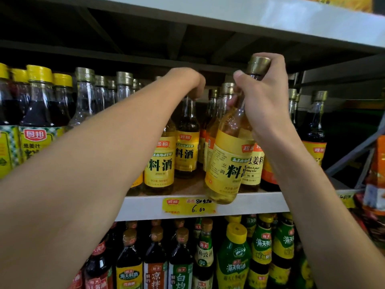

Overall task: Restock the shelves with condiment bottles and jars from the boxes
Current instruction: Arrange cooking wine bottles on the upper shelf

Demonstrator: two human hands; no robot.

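My right hand (266,97) grips the neck of a yellow-labelled cooking wine bottle (227,163), tilted, with its base hanging just in front of the shelf's front edge (250,203). My left hand (187,82) reaches further in and holds the cap and neck of another cooking wine bottle (186,147) standing on the shelf behind the front row. A matching bottle (159,163) stands in front of it at the left. Bare shelf surface shows between these bottles and the one in my right hand.
Dark vinegar bottles with yellow caps (39,105) and clear bottles (85,97) fill the shelf's left side. A dark bottle (314,130) stands at the right. The upper shelf (229,19) hangs low over the caps. Several sauce bottles (233,255) crowd the shelf below.
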